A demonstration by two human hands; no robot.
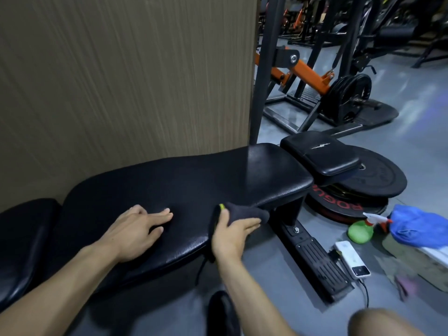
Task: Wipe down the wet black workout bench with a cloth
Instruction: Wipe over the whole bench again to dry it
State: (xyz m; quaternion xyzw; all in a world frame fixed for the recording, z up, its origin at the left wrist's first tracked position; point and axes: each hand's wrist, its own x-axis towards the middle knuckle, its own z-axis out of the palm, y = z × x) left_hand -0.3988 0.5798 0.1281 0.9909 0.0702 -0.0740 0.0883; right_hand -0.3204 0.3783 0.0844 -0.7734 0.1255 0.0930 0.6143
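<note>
The black padded workout bench runs from the lower left to the middle right, along a brown wall. My left hand rests flat on the bench top with its fingers spread. My right hand presses a dark grey cloth with a yellow-green tag against the bench's near edge. The fingers lie fairly straight over the cloth. Part of the cloth hangs down below the hand over the bench's side.
A smaller black pad lies on stacked weight plates at the bench's far end. A green spray bottle, a blue cloth and a white power bank lie on the grey floor at right. Gym machines stand behind.
</note>
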